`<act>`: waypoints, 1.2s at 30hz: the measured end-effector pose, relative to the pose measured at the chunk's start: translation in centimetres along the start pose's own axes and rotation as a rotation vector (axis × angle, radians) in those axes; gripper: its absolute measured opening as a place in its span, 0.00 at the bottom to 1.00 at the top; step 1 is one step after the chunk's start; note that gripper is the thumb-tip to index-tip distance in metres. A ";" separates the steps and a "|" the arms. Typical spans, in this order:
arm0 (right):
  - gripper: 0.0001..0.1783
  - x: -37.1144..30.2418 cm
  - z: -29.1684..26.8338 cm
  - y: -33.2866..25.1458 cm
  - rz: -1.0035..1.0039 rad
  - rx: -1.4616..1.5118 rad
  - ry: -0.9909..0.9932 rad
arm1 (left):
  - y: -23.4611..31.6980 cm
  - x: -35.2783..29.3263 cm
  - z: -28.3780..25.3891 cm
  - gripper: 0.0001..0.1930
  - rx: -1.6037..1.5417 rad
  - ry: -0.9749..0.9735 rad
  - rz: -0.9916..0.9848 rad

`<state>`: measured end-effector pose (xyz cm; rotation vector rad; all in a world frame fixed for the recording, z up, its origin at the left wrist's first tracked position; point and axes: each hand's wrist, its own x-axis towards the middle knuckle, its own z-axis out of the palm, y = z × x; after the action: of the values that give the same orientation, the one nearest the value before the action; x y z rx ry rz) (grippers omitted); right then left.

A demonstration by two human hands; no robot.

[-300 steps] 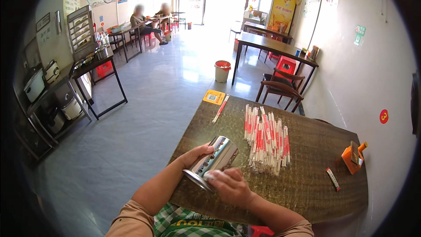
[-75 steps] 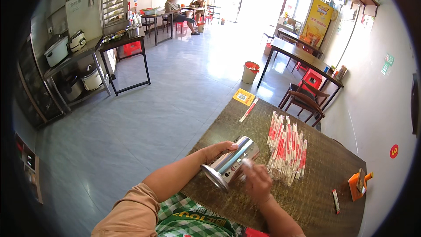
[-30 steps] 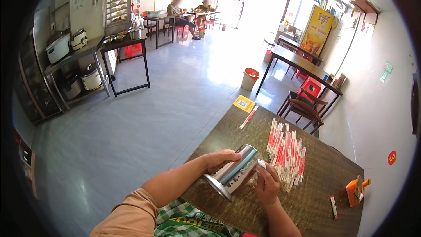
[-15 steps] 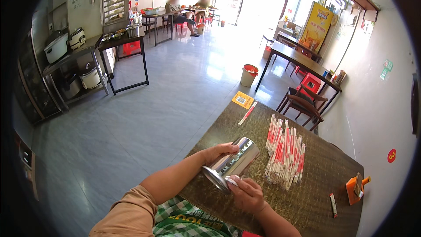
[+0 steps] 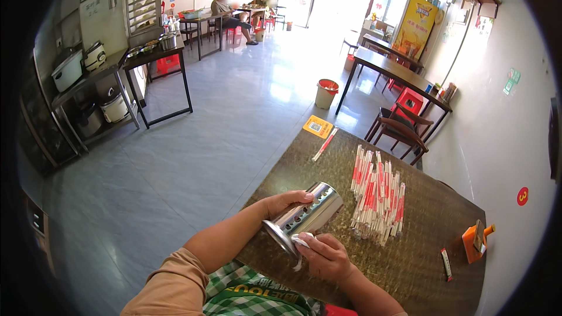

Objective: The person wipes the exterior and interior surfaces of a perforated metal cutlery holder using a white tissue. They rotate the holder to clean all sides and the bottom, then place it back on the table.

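Observation:
A shiny steel chopstick holder (image 5: 321, 213), a cylinder with a row of holes and a flared base, lies tilted above the dark table (image 5: 322, 171). My left hand (image 5: 285, 201) is wrapped round its side, the thumb near the holes. My right hand (image 5: 329, 258) is closed on a white tissue (image 5: 302, 239) and presses it against the rim of the base. To the right of the holder lies a pile of paper-wrapped chopsticks (image 5: 379, 196) with red and white sleeves. One wrapped pair (image 5: 325, 144) lies apart near the far corner.
An orange box (image 5: 473, 242) and a small slim packet (image 5: 446, 264) are at the table's right. A yellow card (image 5: 318, 126) lies at the far corner. Beyond stand a bin (image 5: 326, 94), a wooden chair (image 5: 403, 131) and another table (image 5: 398, 75). Two people sit far off.
The tissue has shifted slightly along the base rim with my right hand, and a loose end now hangs below it. The holder has moved a little to the left; the view has shifted slightly.

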<state>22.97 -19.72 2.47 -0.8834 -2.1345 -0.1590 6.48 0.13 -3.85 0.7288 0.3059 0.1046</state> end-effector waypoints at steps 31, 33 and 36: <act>0.19 -1.4 -0.3 3.1 0.176 -0.178 0.176 | 0.9 -0.4 0.1 0.35 0.099 0.129 0.128; 0.18 -1.2 -0.2 2.7 0.189 -0.175 0.152 | 0.8 0.2 0.3 0.35 0.093 0.106 0.227; 0.22 -1.0 0.4 1.9 0.071 -0.112 0.118 | 1.5 -0.1 0.7 0.33 0.090 0.111 0.216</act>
<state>24.33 -18.68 1.14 -0.9890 -1.9971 -0.2901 6.65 0.73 -2.35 0.8461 0.3389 0.3386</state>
